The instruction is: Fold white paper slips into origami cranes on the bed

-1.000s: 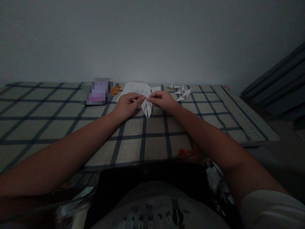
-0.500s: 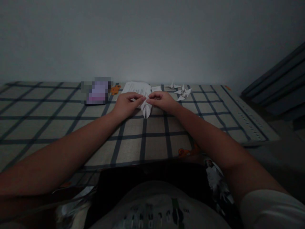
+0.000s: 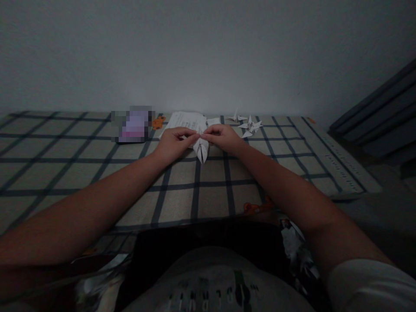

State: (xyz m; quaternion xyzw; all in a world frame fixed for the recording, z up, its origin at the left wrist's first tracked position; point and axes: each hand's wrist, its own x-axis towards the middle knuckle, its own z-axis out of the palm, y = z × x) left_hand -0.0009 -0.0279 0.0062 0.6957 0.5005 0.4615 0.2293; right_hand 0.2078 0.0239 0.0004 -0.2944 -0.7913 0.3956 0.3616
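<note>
A white folded paper point(image 3: 201, 150), an origami piece with two pointed flaps split by a slit, hangs between my hands with its points toward me. My left hand point(image 3: 175, 141) pinches its upper left side between thumb and forefinger. From the other side, my right hand point(image 3: 222, 138) pinches the top right part, its fingertips almost meeting those of the left. The fingertips cover the upper end of the paper. Behind my hands lies a stack of printed white sheets point(image 3: 186, 119), and a small piece of white paper point(image 3: 213, 121) sits to its right.
Folded paper cranes point(image 3: 251, 126) lie right of my hands, with another crane point(image 3: 236, 116) farther back. At left rests a blurred-out purple, phone-like object point(image 3: 134, 125). The checked cloth point(image 3: 211, 195) covers the table, which meets a plain wall point(image 3: 208, 56).
The folded paper has shifted slightly to the right and its points have swung a little rightward. Both hands keep their pinch, the left hand moving slightly right.
</note>
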